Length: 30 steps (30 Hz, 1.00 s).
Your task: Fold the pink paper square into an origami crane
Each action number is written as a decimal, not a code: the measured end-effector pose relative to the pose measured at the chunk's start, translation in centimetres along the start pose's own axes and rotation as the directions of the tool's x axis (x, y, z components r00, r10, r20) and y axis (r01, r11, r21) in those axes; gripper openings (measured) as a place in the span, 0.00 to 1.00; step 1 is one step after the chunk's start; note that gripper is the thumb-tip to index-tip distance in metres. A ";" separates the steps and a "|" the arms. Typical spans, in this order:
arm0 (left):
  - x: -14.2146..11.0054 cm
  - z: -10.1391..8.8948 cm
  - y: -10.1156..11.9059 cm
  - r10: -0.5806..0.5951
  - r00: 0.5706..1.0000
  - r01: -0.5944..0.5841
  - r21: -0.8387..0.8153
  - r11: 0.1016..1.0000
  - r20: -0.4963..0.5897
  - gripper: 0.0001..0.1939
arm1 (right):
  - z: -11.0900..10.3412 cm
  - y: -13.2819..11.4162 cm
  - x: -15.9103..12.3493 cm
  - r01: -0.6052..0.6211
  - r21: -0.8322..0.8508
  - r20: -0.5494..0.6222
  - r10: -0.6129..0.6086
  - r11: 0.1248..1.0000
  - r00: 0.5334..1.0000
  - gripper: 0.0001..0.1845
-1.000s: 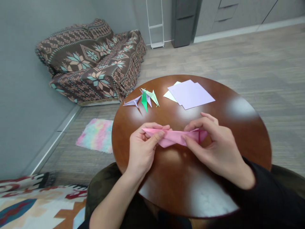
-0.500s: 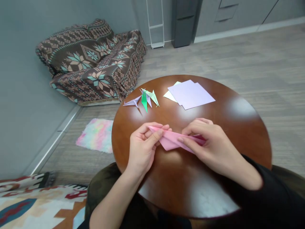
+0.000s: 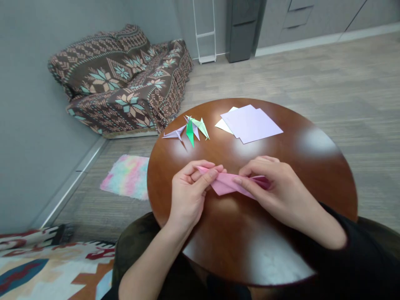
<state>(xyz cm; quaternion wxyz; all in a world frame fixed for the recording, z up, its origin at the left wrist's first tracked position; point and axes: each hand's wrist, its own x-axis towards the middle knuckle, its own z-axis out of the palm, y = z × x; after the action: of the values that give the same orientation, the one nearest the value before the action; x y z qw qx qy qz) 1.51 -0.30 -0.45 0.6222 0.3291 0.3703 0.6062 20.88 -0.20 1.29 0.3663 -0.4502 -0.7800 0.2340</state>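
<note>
A pink sheet of origami paper (image 3: 225, 184), folded into a long pointed shape, is held above the table between both hands. My left hand (image 3: 192, 187) pinches its left end, thumb on top and fingers behind, with a narrow tip sticking out past the thumb. At the other end my right hand (image 3: 270, 179) grips the paper between thumb and fingers, where a darker pink inner fold shows. Part of the right end is hidden by that hand.
On the round brown table (image 3: 325, 183) several folded paper cranes (image 3: 190, 132) in purple and green stand at the back left. A stack of lilac and pale green paper squares (image 3: 251, 124) lies at the back. Beyond are a patterned sofa (image 3: 125, 83) and a fluffy rug (image 3: 126, 177).
Both hands keep their grip on the pink paper. Its left part has tilted slightly, and the left thumb sits a little higher and further right.
</note>
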 end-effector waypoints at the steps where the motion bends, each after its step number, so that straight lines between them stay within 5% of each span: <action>1: 0.0 0.0 0.0 0.004 1.000 -0.003 -0.005 1.000 0.010 0.07 | -0.1 -0.1 0.0 -0.005 0.004 0.017 0.005 1.000 1.000 0.09; 20: 0.5 -0.6 0.6 -0.068 0.998 0.068 -0.097 0.993 0.010 0.04 | -0.7 -0.5 0.1 0.009 -0.059 0.038 -0.007 0.998 0.999 0.10; 26: 0.7 -0.9 1.1 -0.021 0.998 0.013 -0.113 0.994 -0.065 0.07 | -0.7 -0.4 0.1 0.016 -0.073 0.041 -0.013 0.997 0.999 0.10; 30: 0.5 -0.8 1.0 0.009 1.000 -0.009 -0.006 1.000 0.021 0.12 | -0.8 -0.5 0.1 0.016 -0.078 0.034 -0.014 0.997 0.999 0.11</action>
<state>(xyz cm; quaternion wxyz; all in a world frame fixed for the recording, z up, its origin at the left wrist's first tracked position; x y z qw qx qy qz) 0.33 0.23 0.01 0.6241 0.3354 0.3606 0.6067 21.20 -0.37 2.12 0.3369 -0.4545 -0.7979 0.2081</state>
